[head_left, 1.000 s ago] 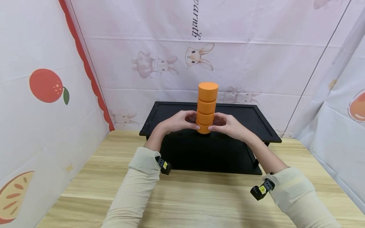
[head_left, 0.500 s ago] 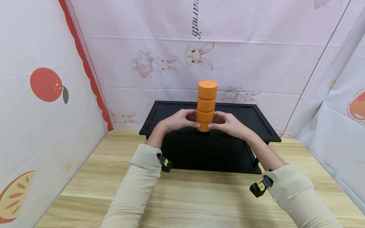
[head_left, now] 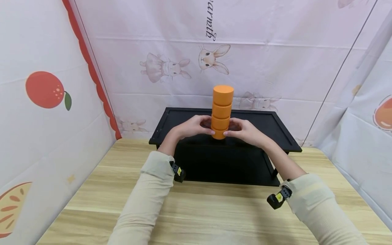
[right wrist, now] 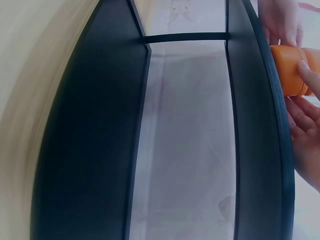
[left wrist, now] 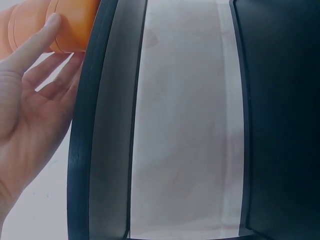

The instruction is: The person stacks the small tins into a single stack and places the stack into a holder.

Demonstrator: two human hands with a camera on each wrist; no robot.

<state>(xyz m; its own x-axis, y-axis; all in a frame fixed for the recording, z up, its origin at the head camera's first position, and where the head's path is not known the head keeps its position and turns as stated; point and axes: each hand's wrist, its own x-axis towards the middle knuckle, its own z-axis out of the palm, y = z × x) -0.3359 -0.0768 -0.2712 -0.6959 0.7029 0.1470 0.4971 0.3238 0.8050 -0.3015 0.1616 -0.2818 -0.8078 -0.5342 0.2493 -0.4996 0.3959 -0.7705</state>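
A tall stack of several orange cylinders (head_left: 222, 102) stands upright near the front edge of the black shelf's top board (head_left: 257, 129). My left hand (head_left: 196, 126) holds its lower part from the left, thumb across the front and fingers round the back. From the right, my right hand (head_left: 245, 132) grips the same part in a matching way. In the left wrist view the left thumb lies on a lower orange cylinder (left wrist: 75, 25), right beside the shelf edge. The right wrist view has both hands around the orange base (right wrist: 287, 67); the fingertips behind are partly hidden.
Under the top board is the shelf's lower board (head_left: 220, 166), near the wooden table (head_left: 214, 211). A printed cloth with rabbits (head_left: 165, 30) hangs close behind the shelf. More cloth with fruit prints walls the left and right sides.
Both hands and the stack have shifted slightly away, farther back over the top board. The grip looks the same, and the view itself has moved a little.
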